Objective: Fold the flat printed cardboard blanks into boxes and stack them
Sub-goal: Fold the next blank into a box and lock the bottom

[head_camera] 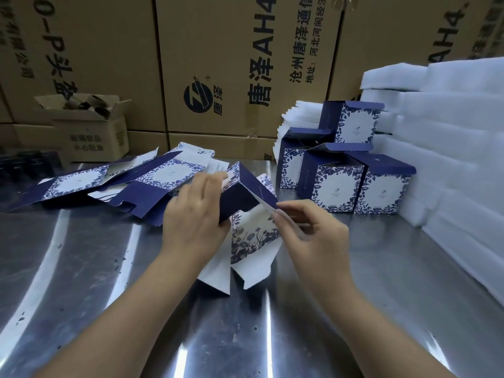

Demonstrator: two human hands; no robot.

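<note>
Now we hold the blank above the table, left hand gripping its side, right hand pinching the blue flap; we should crease squarely along the scores, then stack it with the boxes

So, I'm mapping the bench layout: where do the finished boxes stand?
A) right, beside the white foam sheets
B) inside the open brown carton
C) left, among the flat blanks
A: the folded boxes stand at the right, beside the white foam sheets; the flat blanks lie at the left.
</note>
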